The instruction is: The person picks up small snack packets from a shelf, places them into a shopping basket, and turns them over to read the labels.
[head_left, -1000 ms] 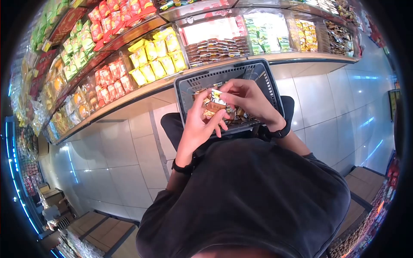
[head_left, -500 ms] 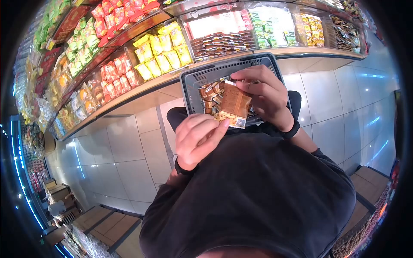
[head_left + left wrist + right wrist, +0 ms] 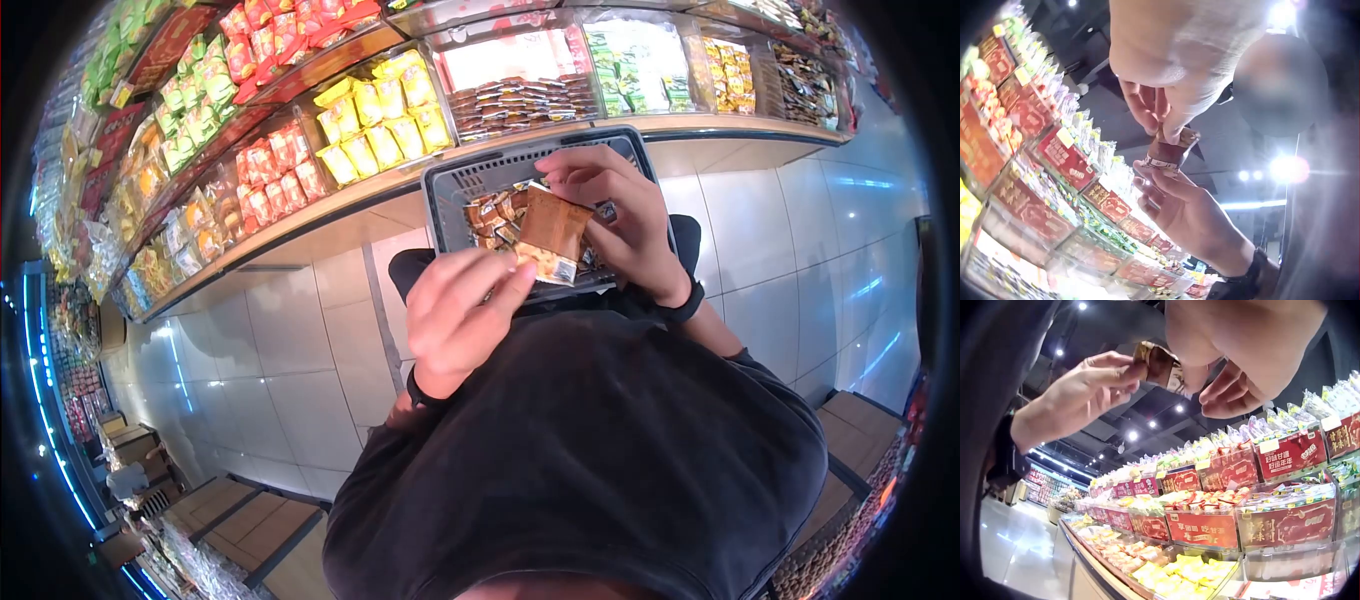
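Note:
Both hands hold a small brown snack packet [image 3: 555,222] over the grey shopping basket [image 3: 436,215]. My left hand [image 3: 458,312] pinches its lower left edge between thumb and fingers. At the upper right, my right hand [image 3: 628,222] pinches the packet's other end. The packet has a plain brown middle, a picture of pale yellow pieces and a small printed block at the near end. In the left wrist view the packet [image 3: 1169,152] spans the two hands' fingertips; the right wrist view shows the packet [image 3: 1161,367] stretched between them too. Beneath lie several similar brown packets [image 3: 488,218].
The basket sits on the person's lap, before a stepped snack shelf [image 3: 390,178]. Yellow packets [image 3: 385,118], red packets [image 3: 270,185] and stacked brown packets [image 3: 520,105] fill its bins. Tiled floor [image 3: 770,235] lies on both sides, with wooden boxes [image 3: 235,520] behind.
The hands have drawn apart, and the packet, earlier largely covered by fingers, now shows its brown face. My left hand moved nearer the body. Over the last half second the packet shifted slightly away.

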`<act>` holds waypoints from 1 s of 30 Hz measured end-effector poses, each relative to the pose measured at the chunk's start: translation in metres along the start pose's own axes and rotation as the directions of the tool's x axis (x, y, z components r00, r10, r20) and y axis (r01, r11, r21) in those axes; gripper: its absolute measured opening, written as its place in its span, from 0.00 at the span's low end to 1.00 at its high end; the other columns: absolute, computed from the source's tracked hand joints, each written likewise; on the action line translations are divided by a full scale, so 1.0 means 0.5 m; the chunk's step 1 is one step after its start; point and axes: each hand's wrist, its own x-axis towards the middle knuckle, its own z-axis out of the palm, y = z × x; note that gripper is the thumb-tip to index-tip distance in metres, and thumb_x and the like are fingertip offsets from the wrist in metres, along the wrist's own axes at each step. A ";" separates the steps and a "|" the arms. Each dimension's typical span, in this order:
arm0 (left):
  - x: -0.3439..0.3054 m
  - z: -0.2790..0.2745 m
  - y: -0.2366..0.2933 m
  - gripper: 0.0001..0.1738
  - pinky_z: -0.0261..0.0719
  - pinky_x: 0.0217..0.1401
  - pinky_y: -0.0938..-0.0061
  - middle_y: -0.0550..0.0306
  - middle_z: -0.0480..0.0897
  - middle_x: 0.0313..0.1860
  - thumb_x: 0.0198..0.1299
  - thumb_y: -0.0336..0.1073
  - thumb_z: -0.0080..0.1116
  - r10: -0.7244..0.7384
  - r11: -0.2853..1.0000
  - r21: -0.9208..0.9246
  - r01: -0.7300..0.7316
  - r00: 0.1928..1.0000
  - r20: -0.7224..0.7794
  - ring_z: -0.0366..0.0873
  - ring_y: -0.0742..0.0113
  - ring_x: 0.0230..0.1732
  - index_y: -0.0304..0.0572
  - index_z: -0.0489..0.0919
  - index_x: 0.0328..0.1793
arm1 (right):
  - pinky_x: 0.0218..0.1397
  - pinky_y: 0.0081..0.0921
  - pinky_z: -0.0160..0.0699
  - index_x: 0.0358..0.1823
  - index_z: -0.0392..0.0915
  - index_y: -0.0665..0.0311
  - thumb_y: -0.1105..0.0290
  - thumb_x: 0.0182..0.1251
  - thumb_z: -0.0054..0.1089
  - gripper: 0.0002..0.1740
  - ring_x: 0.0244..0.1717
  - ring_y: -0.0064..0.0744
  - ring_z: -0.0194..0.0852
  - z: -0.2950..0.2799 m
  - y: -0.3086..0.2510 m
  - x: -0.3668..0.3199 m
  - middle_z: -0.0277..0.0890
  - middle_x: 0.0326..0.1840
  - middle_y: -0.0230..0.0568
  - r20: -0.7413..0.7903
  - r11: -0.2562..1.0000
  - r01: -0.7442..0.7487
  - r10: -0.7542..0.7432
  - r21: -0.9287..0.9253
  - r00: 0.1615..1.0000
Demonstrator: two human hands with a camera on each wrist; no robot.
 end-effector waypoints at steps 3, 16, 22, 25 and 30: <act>-0.008 0.023 -0.027 0.08 0.84 0.36 0.71 0.47 0.89 0.35 0.53 0.19 0.75 -0.449 0.862 -0.260 0.435 0.893 0.004 0.86 0.62 0.34 0.33 0.84 0.36 | 0.51 0.23 0.83 0.49 0.74 0.68 0.83 0.71 0.59 0.08 0.51 0.29 0.83 -0.006 0.016 -0.009 0.82 0.56 0.44 0.120 0.880 -0.265 0.237 0.394 0.964; -0.154 0.117 -0.133 0.07 0.84 0.39 0.77 0.51 0.86 0.45 0.73 0.31 0.61 -0.825 0.053 -0.597 0.801 0.372 0.425 0.85 0.70 0.42 0.34 0.80 0.51 | 0.32 0.35 0.78 0.46 0.79 0.70 0.70 0.73 0.63 0.09 0.26 0.38 0.82 -0.029 0.261 0.106 0.83 0.29 0.49 0.089 0.861 -0.385 0.435 -0.334 0.896; -0.204 0.110 -0.150 0.07 0.82 0.39 0.77 0.52 0.87 0.42 0.75 0.31 0.58 -0.823 -0.036 -0.592 0.805 0.312 0.474 0.85 0.70 0.38 0.34 0.80 0.50 | 0.40 0.47 0.82 0.41 0.81 0.65 0.72 0.67 0.62 0.05 0.38 0.56 0.85 -0.025 0.626 0.171 0.83 0.32 0.55 0.286 0.623 0.023 0.326 -0.782 0.901; -0.203 0.105 -0.153 0.07 0.81 0.39 0.78 0.52 0.88 0.41 0.76 0.31 0.57 -0.836 -0.034 -0.590 0.807 0.300 0.459 0.84 0.71 0.38 0.34 0.81 0.50 | 0.45 0.47 0.85 0.40 0.82 0.63 0.72 0.61 0.63 0.07 0.41 0.53 0.86 0.000 0.697 0.166 0.85 0.34 0.52 0.381 0.548 0.104 0.420 -0.830 0.824; -0.211 0.099 -0.163 0.08 0.80 0.40 0.78 0.53 0.87 0.40 0.77 0.32 0.54 -0.852 -0.063 -0.590 0.805 0.265 0.452 0.84 0.72 0.38 0.34 0.81 0.51 | 0.47 0.48 0.85 0.41 0.84 0.61 0.73 0.62 0.61 0.08 0.41 0.54 0.86 0.028 0.793 0.141 0.85 0.35 0.52 0.409 0.568 0.076 0.487 -0.819 0.772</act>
